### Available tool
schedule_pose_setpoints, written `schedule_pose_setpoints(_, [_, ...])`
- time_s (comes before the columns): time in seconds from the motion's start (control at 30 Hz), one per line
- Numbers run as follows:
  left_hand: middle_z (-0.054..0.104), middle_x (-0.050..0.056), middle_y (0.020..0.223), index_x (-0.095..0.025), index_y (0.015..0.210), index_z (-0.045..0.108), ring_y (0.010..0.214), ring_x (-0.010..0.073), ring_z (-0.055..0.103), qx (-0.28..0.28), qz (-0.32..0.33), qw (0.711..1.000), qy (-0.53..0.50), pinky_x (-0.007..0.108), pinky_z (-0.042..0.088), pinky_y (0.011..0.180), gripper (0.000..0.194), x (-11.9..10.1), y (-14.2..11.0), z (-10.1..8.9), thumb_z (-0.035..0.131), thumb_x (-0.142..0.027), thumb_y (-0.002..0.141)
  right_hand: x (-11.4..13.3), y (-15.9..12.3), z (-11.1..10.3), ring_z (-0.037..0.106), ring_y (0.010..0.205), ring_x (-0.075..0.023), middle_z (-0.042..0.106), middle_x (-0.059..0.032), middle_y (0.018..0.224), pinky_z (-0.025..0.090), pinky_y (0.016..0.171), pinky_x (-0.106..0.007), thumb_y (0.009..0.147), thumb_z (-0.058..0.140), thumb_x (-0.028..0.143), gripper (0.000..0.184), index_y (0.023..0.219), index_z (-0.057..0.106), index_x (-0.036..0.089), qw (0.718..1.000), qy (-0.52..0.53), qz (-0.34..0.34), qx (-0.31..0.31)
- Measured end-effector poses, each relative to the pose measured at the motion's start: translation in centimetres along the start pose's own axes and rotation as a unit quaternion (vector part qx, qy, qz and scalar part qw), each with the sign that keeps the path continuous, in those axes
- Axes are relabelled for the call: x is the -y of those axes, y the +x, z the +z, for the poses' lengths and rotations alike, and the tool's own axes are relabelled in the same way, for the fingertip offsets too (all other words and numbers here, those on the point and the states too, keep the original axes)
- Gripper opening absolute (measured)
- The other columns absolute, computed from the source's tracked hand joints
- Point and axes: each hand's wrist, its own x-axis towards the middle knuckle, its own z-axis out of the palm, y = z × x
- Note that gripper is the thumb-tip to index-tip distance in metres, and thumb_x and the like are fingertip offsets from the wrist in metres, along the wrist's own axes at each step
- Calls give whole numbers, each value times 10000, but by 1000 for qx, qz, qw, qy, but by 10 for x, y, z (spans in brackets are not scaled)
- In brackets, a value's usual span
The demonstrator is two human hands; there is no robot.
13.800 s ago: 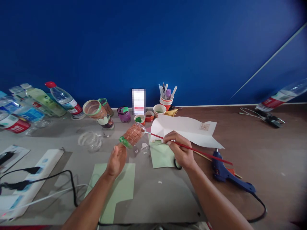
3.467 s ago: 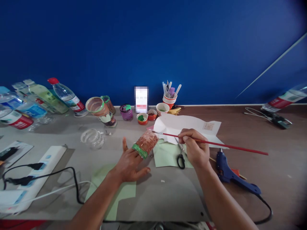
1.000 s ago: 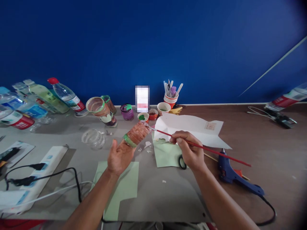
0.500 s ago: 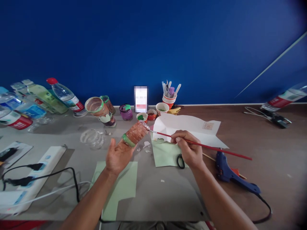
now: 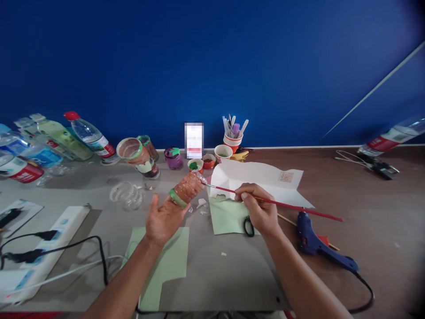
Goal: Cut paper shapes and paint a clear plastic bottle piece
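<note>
My left hand [image 5: 166,217], palm up, holds a cut plastic bottle piece [image 5: 188,188] painted brown with a green band at its near rim. Its fingers are hidden by the piece, while the thumb sticks out to the side. The far tip of the piece is still clear plastic. My right hand [image 5: 257,206] pinches a thin red paintbrush [image 5: 292,206]. The brush tip touches or nearly touches the far end of the piece. Small cups of green paint [image 5: 195,165] and brown paint [image 5: 209,161] stand just beyond.
Painted containers [image 5: 134,153], a purple pot [image 5: 173,158] and clear bottles [image 5: 94,139] stand at the back left. A power strip [image 5: 55,248] lies left. White paper [image 5: 252,177], green paper [image 5: 229,217], black-handled scissors [image 5: 248,227] and a blue glue gun [image 5: 308,235] lie right.
The brush has shifted slightly left along with my right hand. The bottle piece stays in my left hand at nearly the same angle. The whole view has moved a little.
</note>
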Motion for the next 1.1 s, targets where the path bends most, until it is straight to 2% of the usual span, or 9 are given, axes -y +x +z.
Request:
schedule_pose_setpoints(0.47, [626,100,1353,-187,1266,621,1509,279,175,20,8,1000,-8,542,3,1219,693,2,3,-10,409,-710,863,-5,0,2,592,649,-156,645,-6,683,461,601,-283,882,526,191,176,825,692,208,1000,7,6,1])
schedule_pose_setpoints(0.6, [622,105,1357,-161,1251,627,1502,279,200,28,23,999,2,516,-5,1228,670,3,2,-8,467,-679,857,-2,1,2,591,629,-152,634,-3,658,463,579,-276,872,538,187,169,812,695,205,1000,11,4,-15])
schedule_pose_setpoints(0.77, [640,99,1332,-193,1248,630,1484,271,260,56,26,998,1,526,-6,1227,617,5,1,-6,433,-653,887,2,1,-1,598,639,-154,644,-10,672,470,587,-279,868,540,185,166,810,695,203,1000,5,9,-12])
schedule_pose_setpoints(0.9, [646,100,1320,-201,1262,619,1484,274,258,51,30,998,-1,554,13,1220,627,4,2,-10,413,-661,889,3,0,-2,593,627,-156,634,-8,657,468,581,-284,858,537,185,167,790,688,200,1000,-5,13,-8])
schedule_pose_setpoints(1.0, [657,96,1303,-198,1265,618,1473,273,285,51,30,998,1,538,17,1226,620,4,1,-9,447,-654,881,2,0,-2,598,642,-161,637,-12,671,470,583,-289,872,535,200,163,826,691,203,1000,20,-1,-17])
schedule_pose_setpoints(1.1, [669,105,1279,-184,1264,620,1464,276,302,50,30,998,2,513,17,1232,614,5,1,-7,492,-638,870,3,0,-1,598,654,-165,641,-17,681,473,594,-294,875,533,195,171,822,695,206,1000,15,-4,1])
